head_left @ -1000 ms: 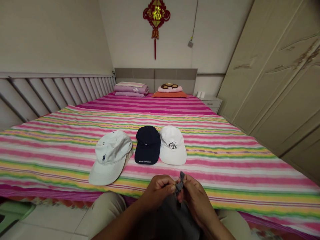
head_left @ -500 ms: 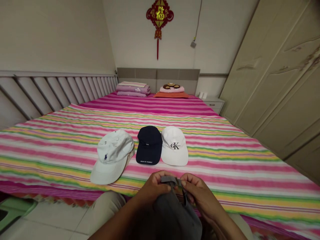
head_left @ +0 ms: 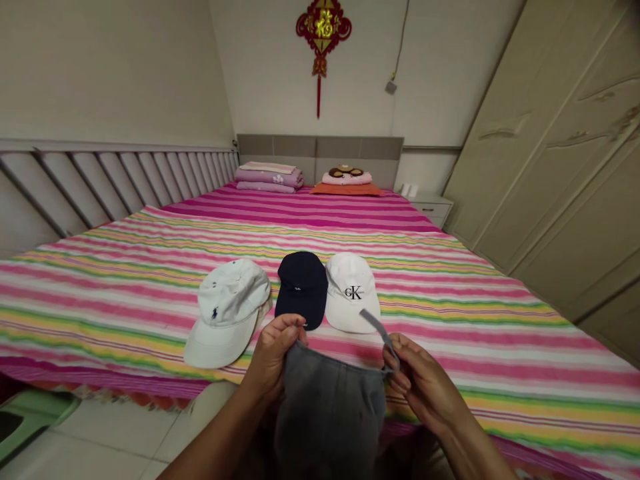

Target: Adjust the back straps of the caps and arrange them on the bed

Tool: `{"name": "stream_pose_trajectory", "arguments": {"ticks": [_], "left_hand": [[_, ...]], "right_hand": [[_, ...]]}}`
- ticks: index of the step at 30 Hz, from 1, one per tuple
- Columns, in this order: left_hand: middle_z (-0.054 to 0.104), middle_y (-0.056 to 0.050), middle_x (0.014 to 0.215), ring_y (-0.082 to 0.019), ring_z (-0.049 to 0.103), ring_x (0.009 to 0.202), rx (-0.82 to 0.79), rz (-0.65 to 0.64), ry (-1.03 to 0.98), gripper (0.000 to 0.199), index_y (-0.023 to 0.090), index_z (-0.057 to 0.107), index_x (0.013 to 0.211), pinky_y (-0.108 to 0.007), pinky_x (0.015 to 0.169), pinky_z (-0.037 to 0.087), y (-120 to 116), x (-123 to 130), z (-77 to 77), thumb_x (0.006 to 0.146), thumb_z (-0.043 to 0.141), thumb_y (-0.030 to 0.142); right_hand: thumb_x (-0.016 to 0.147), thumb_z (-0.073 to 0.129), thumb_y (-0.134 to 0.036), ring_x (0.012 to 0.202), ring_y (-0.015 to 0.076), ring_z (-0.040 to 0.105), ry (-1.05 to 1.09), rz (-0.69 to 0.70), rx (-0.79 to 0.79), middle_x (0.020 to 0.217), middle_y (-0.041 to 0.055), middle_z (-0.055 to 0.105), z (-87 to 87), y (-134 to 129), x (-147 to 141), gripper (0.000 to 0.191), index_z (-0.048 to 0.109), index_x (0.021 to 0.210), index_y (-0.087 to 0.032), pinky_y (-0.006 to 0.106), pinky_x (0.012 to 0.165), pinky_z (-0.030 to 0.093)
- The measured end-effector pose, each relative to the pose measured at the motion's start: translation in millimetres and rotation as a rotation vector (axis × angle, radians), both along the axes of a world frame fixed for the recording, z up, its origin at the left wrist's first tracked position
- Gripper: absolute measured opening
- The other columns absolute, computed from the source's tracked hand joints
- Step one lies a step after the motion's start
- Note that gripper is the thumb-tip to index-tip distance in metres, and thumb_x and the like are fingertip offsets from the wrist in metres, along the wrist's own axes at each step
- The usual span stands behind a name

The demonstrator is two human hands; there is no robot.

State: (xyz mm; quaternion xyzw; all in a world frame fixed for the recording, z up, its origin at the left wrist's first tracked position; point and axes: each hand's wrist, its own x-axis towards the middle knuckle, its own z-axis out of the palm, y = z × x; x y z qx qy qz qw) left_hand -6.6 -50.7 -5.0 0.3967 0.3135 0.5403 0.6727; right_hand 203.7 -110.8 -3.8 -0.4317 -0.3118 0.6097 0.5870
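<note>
2 hands are in view: 1 left hand (head_left: 273,357) and 1 right hand (head_left: 425,380). There are 4 caps: 1 grey cap (head_left: 327,417) in the hands, and 1 white Polo cap (head_left: 225,313), 1 navy cap (head_left: 303,287) and 1 white CK cap (head_left: 350,293) on 1 striped bed (head_left: 450,320). 1 red Chinese knot (head_left: 323,30) hangs above.

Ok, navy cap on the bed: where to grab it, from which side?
Best bet: pinch the brim of the navy baseball cap from the near side. It lies crown up, brim toward the person, with the white pony-logo cap and white CK cap close on either side. The left hand is already nearest that edge.
</note>
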Motion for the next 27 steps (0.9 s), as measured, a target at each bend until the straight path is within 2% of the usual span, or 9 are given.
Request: {"name": "stream_pose_trajectory", "arguments": {"ticks": [3, 6, 9, 11, 13, 17, 21, 23, 27], "left_hand": [[0.053, 0.004, 0.051, -0.006, 0.042, 0.042, 0.070, -0.014, 0.095, 0.029, 0.015, 0.055, 0.081, -0.016, 0.042, 0.030, 0.7, -12.0, 3.3, 0.062, 0.067, 0.034], [0.050, 0.005, 0.047, -0.004, 0.039, 0.040, 0.120, 0.058, 0.151, 0.032, 0.014, 0.053, 0.084, -0.015, 0.041, 0.028, -4.5, -23.7, 7.0, 0.063, 0.067, 0.035], [0.050, 0.006, 0.046, -0.005, 0.039, 0.038, 0.123, 0.102, 0.063, 0.032, 0.017, 0.050, 0.084, -0.016, 0.039, 0.029, -10.0, -38.5, 13.7, 0.066, 0.064, 0.039], [0.050, 0.006, 0.045, -0.006, 0.038, 0.036, 0.130, 0.108, 0.047, 0.033, 0.017, 0.049, 0.085, -0.016, 0.037, 0.030, -11.6, -51.7, 20.6, 0.066, 0.064, 0.040], [0.050, 0.006, 0.045, -0.005, 0.038, 0.036, 0.131, 0.126, 0.075, 0.034, 0.017, 0.050, 0.085, -0.015, 0.036, 0.030, -11.6, -67.8, 29.5, 0.065, 0.065, 0.040], [0.049, 0.006, 0.046, -0.005, 0.038, 0.035, 0.098, 0.228, 0.129, 0.033, 0.017, 0.052, 0.085, -0.015, 0.035, 0.030, -11.8, -104.9, 49.3, 0.065, 0.065, 0.040], [0.051, 0.005, 0.048, -0.007, 0.042, 0.035, 0.055, 0.345, 0.205, 0.035, 0.019, 0.056, 0.083, -0.016, 0.034, 0.033, -16.1, -137.6, 69.9, 0.058, 0.071, 0.039], [0.051, 0.004, 0.047, -0.007, 0.041, 0.033, 0.074, 0.404, 0.280, 0.038, 0.018, 0.057, 0.081, -0.017, 0.032, 0.032, -15.2, -150.6, 82.2, 0.054, 0.073, 0.039], [0.051, 0.004, 0.048, -0.005, 0.036, 0.032, 0.178, 0.486, 0.446, 0.040, 0.017, 0.059, 0.082, -0.016, 0.030, 0.028, 14.0, -171.2, 111.4, 0.054, 0.071, 0.043]], "right_hand": [[0.073, 0.059, -0.035, 0.040, 0.0046, 0.028, -0.022, -0.022, 0.091, 0.059, -0.0038, 0.047, 10.2, 0.9, -2.1, 0.021, 0.048, 0.067, -0.018, 0.020, 0.041, 0.022], [0.075, 0.057, -0.038, 0.042, 0.0049, 0.031, -0.100, 0.000, 0.185, 0.064, -0.0023, 0.052, 14.6, 4.6, -13.2, 0.020, 0.054, 0.072, -0.018, 0.021, 0.044, 0.026], [0.065, 0.066, -0.041, 0.041, 0.0049, 0.034, -0.207, 0.321, 0.098, 0.072, -0.0005, 0.058, 8.8, 10.6, -31.6, 0.030, 0.058, 0.085, -0.020, 0.021, 0.042, 0.023], [0.059, 0.071, -0.039, 0.043, 0.0062, 0.037, -0.256, 0.614, 0.028, 0.064, -0.0005, 0.057, 3.1, 14.8, -46.3, 0.031, 0.061, 0.079, -0.016, 0.021, 0.043, 0.023], [0.062, 0.068, -0.039, 0.046, 0.0069, 0.037, -0.266, 0.767, 0.042, 0.055, -0.0018, 0.052, 0.5, 19.0, -60.7, 0.027, 0.061, 0.066, -0.013, 0.021, 0.046, 0.024], [0.068, 0.062, -0.043, 0.051, 0.0071, 0.035, -0.256, 0.711, 0.135, 0.056, -0.0026, 0.048, 9.9, 27.5, -83.0, 0.031, 0.058, 0.063, -0.013, 0.021, 0.050, 0.023], [0.069, 0.060, -0.047, 0.051, 0.0073, 0.033, -0.302, 0.738, 0.158, 0.055, -0.0022, 0.047, 32.2, 31.8, -96.5, 0.035, 0.058, 0.062, -0.013, 0.021, 0.049, 0.023], [0.065, 0.062, -0.050, 0.047, 0.0058, 0.032, -0.231, 0.779, 0.151, 0.056, -0.0025, 0.049, 46.9, 34.9, -101.5, 0.037, 0.060, 0.066, -0.013, 0.020, 0.044, 0.021], [0.062, 0.067, -0.046, 0.030, 0.0010, 0.021, -0.077, 0.799, 0.133, 0.046, -0.0075, 0.045, 81.2, 63.2, -113.9, 0.032, 0.058, 0.069, -0.016, 0.018, 0.031, 0.010]]}}
